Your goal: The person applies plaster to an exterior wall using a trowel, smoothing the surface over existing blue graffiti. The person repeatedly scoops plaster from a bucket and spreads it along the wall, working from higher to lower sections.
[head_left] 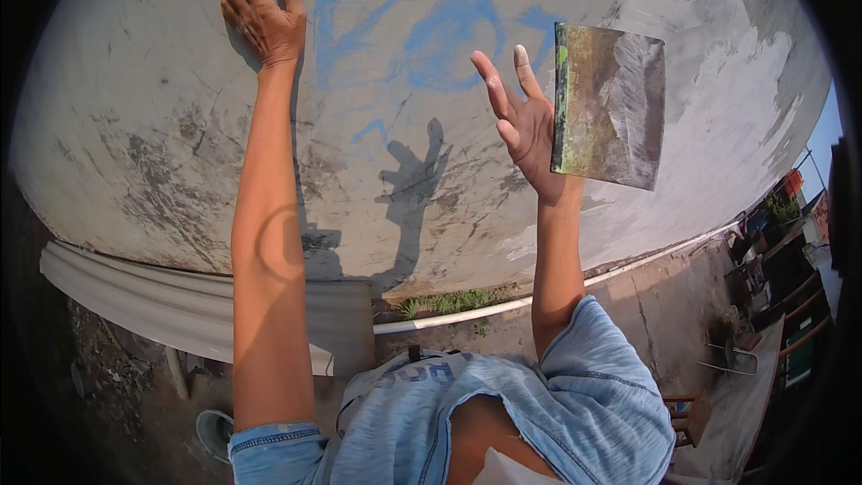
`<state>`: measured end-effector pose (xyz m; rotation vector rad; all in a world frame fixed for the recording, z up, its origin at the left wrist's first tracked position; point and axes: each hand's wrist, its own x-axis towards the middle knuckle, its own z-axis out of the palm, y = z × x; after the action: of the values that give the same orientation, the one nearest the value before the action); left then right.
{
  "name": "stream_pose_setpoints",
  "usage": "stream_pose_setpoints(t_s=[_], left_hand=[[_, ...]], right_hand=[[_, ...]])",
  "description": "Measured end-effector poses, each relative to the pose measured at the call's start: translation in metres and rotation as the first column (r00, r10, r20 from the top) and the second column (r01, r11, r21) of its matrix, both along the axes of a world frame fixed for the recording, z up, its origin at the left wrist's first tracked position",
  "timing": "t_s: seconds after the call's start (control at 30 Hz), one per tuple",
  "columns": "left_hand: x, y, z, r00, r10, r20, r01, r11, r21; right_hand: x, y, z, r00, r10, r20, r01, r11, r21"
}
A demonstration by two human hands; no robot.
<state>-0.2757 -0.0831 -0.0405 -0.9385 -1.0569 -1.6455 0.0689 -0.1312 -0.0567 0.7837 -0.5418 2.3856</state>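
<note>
In front of a grey wall (377, 189), both my arms reach up. My left hand (263, 13) is at the upper left against the wall, its fingers bent but apart, with nothing seen in it. My right hand (530, 126) is raised right of centre. A wide, flat scraper blade (615, 108), with a dark, green-spotted edge and white smears, is held along its outer side. The blade covers part of that hand, so the grip itself is hidden; the visible fingers are spread and whitish at the tips. Blue painted marks (453, 40) lie on the wall between my hands.
White coating (727, 108) covers the wall's right part. Along its foot run a corrugated sheet (180, 296), a white pipe (476, 313) and grass (449, 303). A bucket (214, 431) stands lower left. A wooden chair (687, 418) and other furniture are at right.
</note>
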Motion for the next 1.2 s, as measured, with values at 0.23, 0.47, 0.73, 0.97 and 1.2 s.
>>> stream_pose_setpoints(t_s=[0.23,0.47,0.73,0.97,1.2], left_hand=[[0.175,-0.083,-0.266,0.268,-0.478,0.836,0.96,0.209,-0.189],[0.406,-0.189,-0.393,-0.338,0.729,0.596,-0.296,-0.683,0.668],[0.322,-0.257,-0.52,-0.057,0.657,0.752,0.859,-0.352,0.372],[0.149,-0.397,-0.578,0.955,0.139,0.263,0.131,-0.99,0.047],[0.339,-0.318,-0.613,0.886,0.008,0.464,0.035,-0.998,-0.049]], right_hand=[[0.046,-0.159,-0.201,0.739,0.045,0.672,0.164,0.956,-0.244],[0.072,-0.176,-0.274,0.276,-0.454,0.847,-0.06,0.871,0.487],[0.212,-0.283,-0.414,-0.029,-0.287,0.958,0.304,0.91,0.282],[0.411,-0.661,-0.537,-0.732,0.598,0.325,0.65,0.757,0.07],[0.347,-0.967,-0.51,-0.246,0.95,-0.193,0.939,0.283,0.195]])
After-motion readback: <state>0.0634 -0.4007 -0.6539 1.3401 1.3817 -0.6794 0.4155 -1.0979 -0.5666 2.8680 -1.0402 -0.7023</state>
